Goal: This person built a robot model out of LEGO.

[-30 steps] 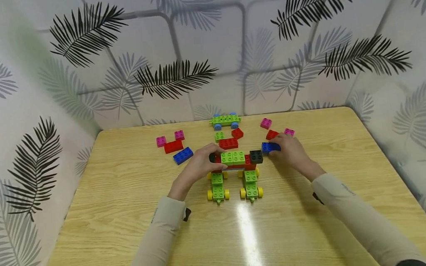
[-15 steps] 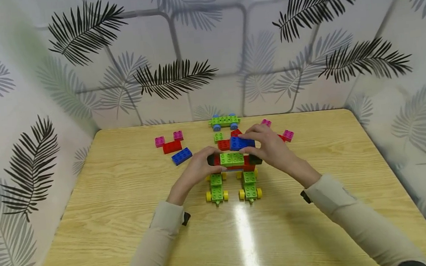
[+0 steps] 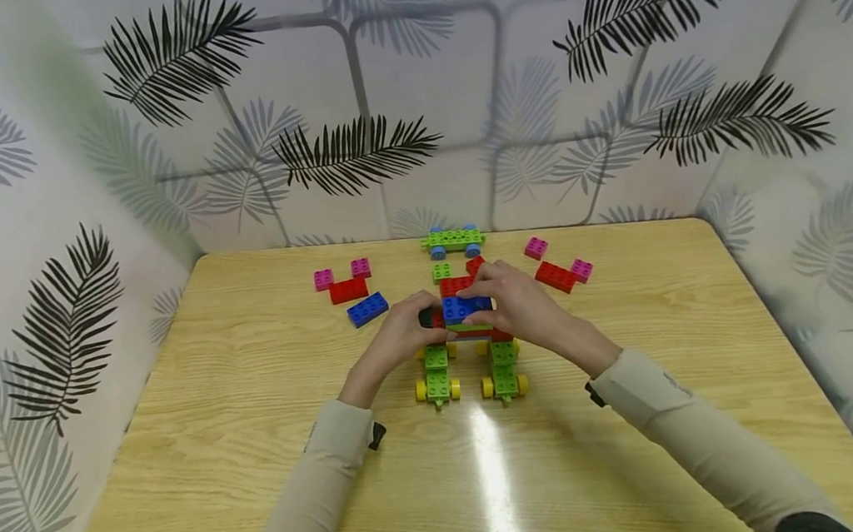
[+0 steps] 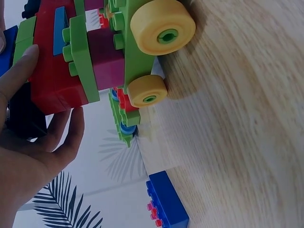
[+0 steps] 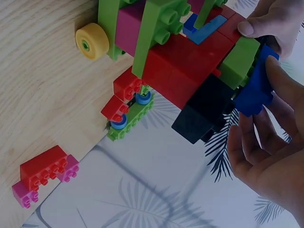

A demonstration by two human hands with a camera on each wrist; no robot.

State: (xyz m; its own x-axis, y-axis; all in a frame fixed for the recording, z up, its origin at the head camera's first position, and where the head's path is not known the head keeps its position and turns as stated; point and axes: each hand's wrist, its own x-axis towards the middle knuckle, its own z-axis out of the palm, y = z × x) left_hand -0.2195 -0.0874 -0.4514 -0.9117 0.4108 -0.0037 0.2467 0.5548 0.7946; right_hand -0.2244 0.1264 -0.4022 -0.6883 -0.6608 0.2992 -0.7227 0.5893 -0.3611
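Observation:
A blue brick (image 3: 457,309) is pinched between the thumb and fingers of my right hand (image 3: 526,304), over the two lime bricks topping a built block model. In the right wrist view the blue brick (image 5: 256,88) lies slightly askew against the lime brick (image 5: 240,62); whether it is pressed home I cannot tell. My left hand (image 3: 401,330) grips the left end of the model's red layer (image 4: 52,61), near a black brick (image 4: 26,109). Underneath, green wheeled bases (image 3: 438,386) with yellow wheels carry the model on the table. Another black brick (image 5: 204,109) sits at the right end.
Behind the model stand a green car base (image 3: 454,239) with blue wheels, a small lime brick (image 3: 442,272) and red bricks (image 3: 455,285). Back left lie pink bricks, a red brick (image 3: 349,290) and a blue brick (image 3: 367,309). Back right are a red brick (image 3: 556,277) and pink bricks (image 3: 581,270).
My right hand has picked the blue brick up from the table at the right and carried it left, onto or just above the model's lime top. The left hand has kept its grip.

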